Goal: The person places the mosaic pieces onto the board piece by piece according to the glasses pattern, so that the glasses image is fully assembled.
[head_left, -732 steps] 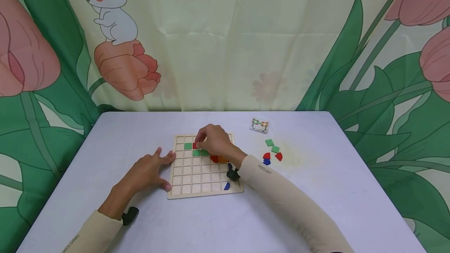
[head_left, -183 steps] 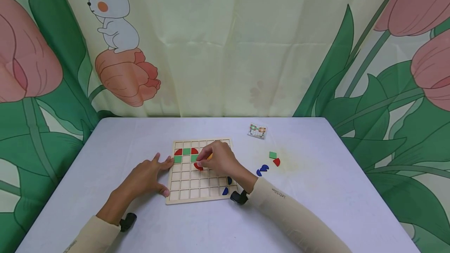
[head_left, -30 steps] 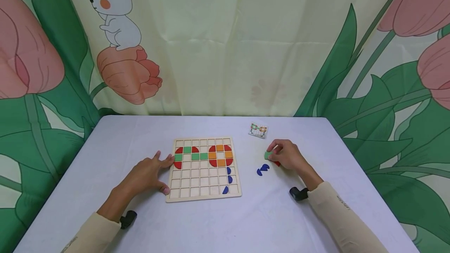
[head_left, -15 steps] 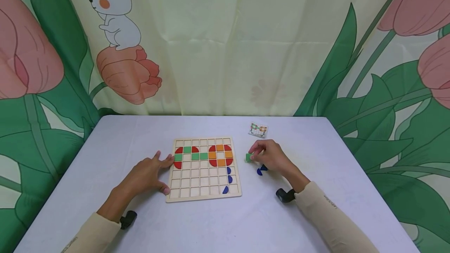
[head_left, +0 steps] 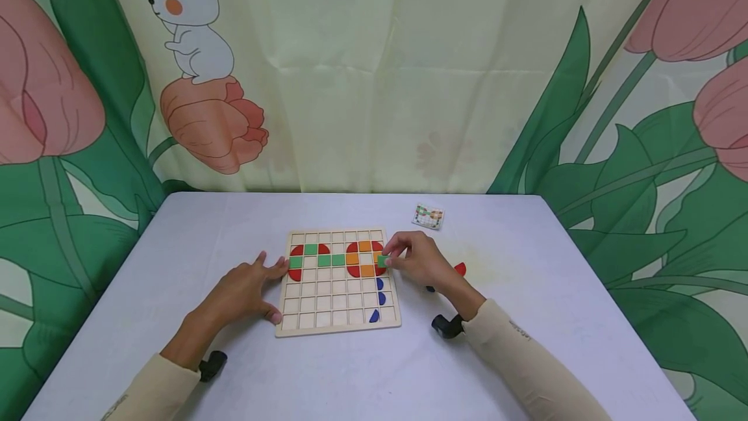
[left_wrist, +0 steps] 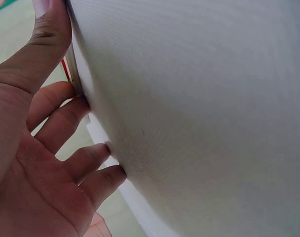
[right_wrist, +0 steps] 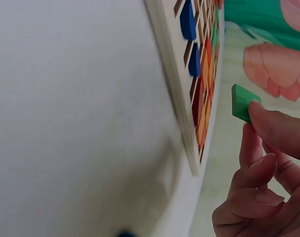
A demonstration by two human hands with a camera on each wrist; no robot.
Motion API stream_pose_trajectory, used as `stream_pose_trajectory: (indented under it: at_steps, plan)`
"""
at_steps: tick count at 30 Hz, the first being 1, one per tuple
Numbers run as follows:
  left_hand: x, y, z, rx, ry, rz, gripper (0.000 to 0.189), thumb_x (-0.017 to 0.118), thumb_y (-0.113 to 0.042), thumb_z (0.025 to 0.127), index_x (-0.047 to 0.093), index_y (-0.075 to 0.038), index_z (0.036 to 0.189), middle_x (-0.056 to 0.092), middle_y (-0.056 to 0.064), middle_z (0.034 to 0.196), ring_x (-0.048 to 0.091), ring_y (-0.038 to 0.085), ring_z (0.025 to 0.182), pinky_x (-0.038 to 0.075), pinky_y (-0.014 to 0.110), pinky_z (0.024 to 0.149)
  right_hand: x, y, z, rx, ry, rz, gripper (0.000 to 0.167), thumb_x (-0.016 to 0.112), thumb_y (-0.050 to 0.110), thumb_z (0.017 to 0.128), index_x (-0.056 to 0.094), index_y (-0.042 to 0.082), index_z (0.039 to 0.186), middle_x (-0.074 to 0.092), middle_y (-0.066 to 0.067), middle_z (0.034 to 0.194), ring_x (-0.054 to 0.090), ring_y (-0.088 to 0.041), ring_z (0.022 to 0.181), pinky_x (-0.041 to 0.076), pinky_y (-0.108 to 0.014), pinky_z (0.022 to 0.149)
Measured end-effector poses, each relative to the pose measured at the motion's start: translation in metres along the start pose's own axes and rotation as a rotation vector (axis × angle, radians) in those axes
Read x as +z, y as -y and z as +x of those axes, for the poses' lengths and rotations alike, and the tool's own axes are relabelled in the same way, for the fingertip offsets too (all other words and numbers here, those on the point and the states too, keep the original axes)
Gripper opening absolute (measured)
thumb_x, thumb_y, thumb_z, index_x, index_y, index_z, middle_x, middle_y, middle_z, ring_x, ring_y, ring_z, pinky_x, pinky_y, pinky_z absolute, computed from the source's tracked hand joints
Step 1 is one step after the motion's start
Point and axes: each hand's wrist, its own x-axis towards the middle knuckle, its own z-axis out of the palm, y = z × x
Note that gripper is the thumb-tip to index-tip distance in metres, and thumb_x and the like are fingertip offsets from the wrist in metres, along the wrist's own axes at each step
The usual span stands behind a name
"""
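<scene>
A wooden grid board (head_left: 339, 306) lies on the table with red, orange, green and blue tiles in some of its cells. My left hand (head_left: 242, 292) rests at the board's left edge, thumb and fingers spread and touching it. Between thumb and fingers, my right hand (head_left: 422, 262) pinches a green square tile (right_wrist: 242, 102), held above the table surface. In the head view this tile overlaps the board's right edge, beside an orange tile (head_left: 365, 271) ring with red corners. Down the board's right side sit several blue tiles (head_left: 382, 298).
A small picture card (head_left: 428, 216) lies behind the right hand. A loose red tile (head_left: 460, 269) lies to the right, partly behind the forearm. Loose blue pieces (head_left: 430, 289) are mostly hidden under the right hand. A printed curtain (head_left: 350, 83) hangs behind the table.
My right hand has picked up the green tile from the loose pieces and carried it left to the board's right edge. Compared with the oldest frame, more red and green tiles fill the board's left.
</scene>
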Motion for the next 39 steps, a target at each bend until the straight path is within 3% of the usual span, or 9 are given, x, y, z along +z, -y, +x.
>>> stream_pose_trajectory:
  at_steps: [13, 18, 23, 33, 39]
  plan:
    - [0.001, 0.001, 0.001, 0.0, 0.006, 0.011, 0.119, 0.101, -0.049, 0.055, 0.051, -0.016, 0.158, 0.036, 0.044, 0.159, 0.055, 0.064, 0.131, 0.056, 0.064, 0.099, 0.029, 0.029, 0.007, -0.081, 0.085, 0.047, 0.012, 0.083, 0.01, 0.092, 0.076, 0.019, 0.095, 0.068, 0.0, 0.088, 0.057, -0.02, 0.083, 0.045, -0.03, 0.069]
    - [0.002, 0.001, 0.001, -0.004, 0.009, 0.0, 0.119, 0.101, -0.049, 0.055, 0.05, -0.017, 0.158, 0.036, 0.044, 0.16, 0.054, 0.065, 0.132, 0.055, 0.064, 0.099, 0.041, 0.038, 0.012, -0.129, 0.107, 0.039, 0.01, 0.082, 0.009, 0.093, 0.077, 0.015, 0.098, 0.069, 0.001, 0.086, 0.055, -0.018, 0.075, 0.044, -0.029, 0.065]
    - [0.002, 0.001, 0.001, -0.003, 0.005, -0.004, 0.119, 0.101, -0.048, 0.055, 0.05, -0.017, 0.158, 0.036, 0.044, 0.16, 0.054, 0.064, 0.133, 0.055, 0.064, 0.1, 0.052, 0.046, 0.017, -0.156, 0.111, 0.025, 0.01, 0.083, 0.009, 0.092, 0.078, 0.014, 0.1, 0.069, 0.002, 0.084, 0.058, -0.017, 0.078, 0.046, -0.03, 0.068]
    - [0.002, 0.001, 0.002, -0.007, 0.014, 0.006, 0.119, 0.1, -0.05, 0.056, 0.05, -0.017, 0.158, 0.036, 0.043, 0.16, 0.054, 0.064, 0.133, 0.055, 0.065, 0.1, 0.072, 0.06, 0.026, -0.126, 0.116, 0.021, 0.011, 0.084, 0.009, 0.091, 0.077, 0.017, 0.095, 0.071, 0.002, 0.083, 0.061, -0.016, 0.089, 0.047, -0.032, 0.078]
    - [0.003, 0.003, 0.002, 0.004, 0.005, 0.006, 0.119, 0.1, -0.051, 0.056, 0.05, -0.017, 0.158, 0.037, 0.044, 0.159, 0.055, 0.063, 0.132, 0.054, 0.065, 0.101, 0.087, 0.069, 0.029, -0.077, 0.117, -0.034, 0.013, 0.085, 0.011, 0.09, 0.076, 0.02, 0.092, 0.07, 0.004, 0.081, 0.062, -0.014, 0.083, 0.047, -0.03, 0.075]
